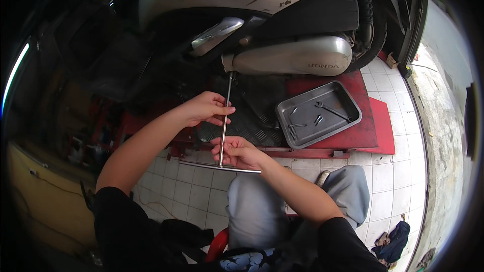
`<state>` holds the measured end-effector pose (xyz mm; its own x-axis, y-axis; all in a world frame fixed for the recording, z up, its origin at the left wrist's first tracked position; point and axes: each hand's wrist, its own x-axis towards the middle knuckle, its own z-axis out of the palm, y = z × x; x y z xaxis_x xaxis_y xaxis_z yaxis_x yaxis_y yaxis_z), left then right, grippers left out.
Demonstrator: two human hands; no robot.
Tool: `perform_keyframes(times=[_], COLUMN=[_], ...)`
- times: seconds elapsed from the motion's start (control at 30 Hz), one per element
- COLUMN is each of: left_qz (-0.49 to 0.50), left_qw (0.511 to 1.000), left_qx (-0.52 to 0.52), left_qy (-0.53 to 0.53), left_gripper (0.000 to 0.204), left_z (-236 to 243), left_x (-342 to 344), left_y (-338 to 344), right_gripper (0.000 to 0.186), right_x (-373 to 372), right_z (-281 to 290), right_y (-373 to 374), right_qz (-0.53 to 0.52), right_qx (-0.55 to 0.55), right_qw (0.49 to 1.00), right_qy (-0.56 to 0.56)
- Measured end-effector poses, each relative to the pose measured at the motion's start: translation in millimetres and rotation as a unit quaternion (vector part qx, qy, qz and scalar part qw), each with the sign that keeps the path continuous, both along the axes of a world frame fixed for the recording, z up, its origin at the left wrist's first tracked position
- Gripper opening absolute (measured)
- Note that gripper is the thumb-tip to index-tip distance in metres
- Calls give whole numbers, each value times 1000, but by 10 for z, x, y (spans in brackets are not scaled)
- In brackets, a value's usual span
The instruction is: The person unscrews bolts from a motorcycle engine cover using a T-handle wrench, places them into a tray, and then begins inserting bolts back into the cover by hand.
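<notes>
A long steel T-handle wrench (225,121) reaches up to the underside of a scooter's silver engine case (295,58). My left hand (205,108) is wrapped around the middle of its shaft. My right hand (238,152) grips the shaft low down, just above the crossbar (201,165). The wrench tip meets the engine near the front of the case; the fastener itself is hidden in shadow.
A grey metal tray (348,120) with a spanner and a few bolts lies on the red lift platform (375,131). The scooter's rear wheel (370,35) is at upper right. White floor tiles (393,176), my grey-trousered knee (262,196) and a dark rag (393,239) lie below.
</notes>
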<state>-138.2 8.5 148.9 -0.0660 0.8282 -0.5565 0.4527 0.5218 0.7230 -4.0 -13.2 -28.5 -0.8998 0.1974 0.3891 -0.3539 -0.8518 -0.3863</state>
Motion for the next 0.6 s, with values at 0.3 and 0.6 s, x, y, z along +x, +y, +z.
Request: perform_keyframes(times=[0.3,0.6], left_qz=[45,4], left_qw=[997,996], left_qx=[-21,-34], left_qy=[-66,-80], left_gripper=[45,45], left_z=[96,-16], left_x=[-114,-153], left_y=[24,-1], right_gripper=[25,42], right_x=[-278,-10], right_z=[203,416], right_y=[-38,64], right_qz=[-34,9], right_qx=[50,-19], right_qw=[996,999], right_qy=[-70,-44])
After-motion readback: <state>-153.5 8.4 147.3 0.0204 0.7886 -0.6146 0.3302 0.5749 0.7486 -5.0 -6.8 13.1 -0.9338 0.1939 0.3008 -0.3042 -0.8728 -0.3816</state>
